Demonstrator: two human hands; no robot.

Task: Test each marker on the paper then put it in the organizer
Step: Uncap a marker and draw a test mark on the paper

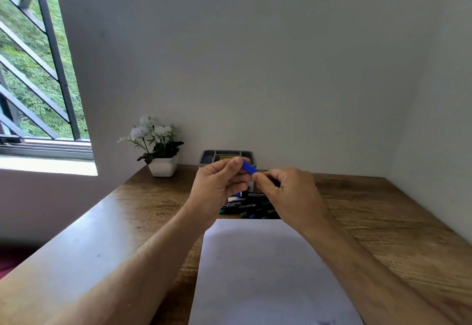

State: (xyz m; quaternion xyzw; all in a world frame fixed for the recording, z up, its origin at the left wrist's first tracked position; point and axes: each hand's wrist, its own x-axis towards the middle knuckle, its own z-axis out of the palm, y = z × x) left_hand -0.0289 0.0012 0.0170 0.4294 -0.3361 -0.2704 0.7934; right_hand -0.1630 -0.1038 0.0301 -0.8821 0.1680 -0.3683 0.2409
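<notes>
The person holds a blue marker [249, 166] in the air above the far end of the paper [265, 268], in front of the grey organizer [208, 157] that stands against the wall. The left hand [219, 186] has its fingers curled round the blue end, thumb pressed on top; the right hand [288, 191] pinches the other end with thumb and forefinger, the rest of its fingers folded in. It looks like the cap is about to be pulled off or pushed on, though which cannot be told. The remaining markers [246, 207] lie in a loose heap on the wooden table [383, 212], between the hands and the sheet's far edge. The likeliest trouble is a sudden release: if the cap gives all at once, the hands may jerk apart and the bare tip could streak a finger or the table rather than the paper. A dropped cap could roll into the heap or off the table. The paper lies loose, so a firm test stroke with no hand steadying it could drag it.
</notes>
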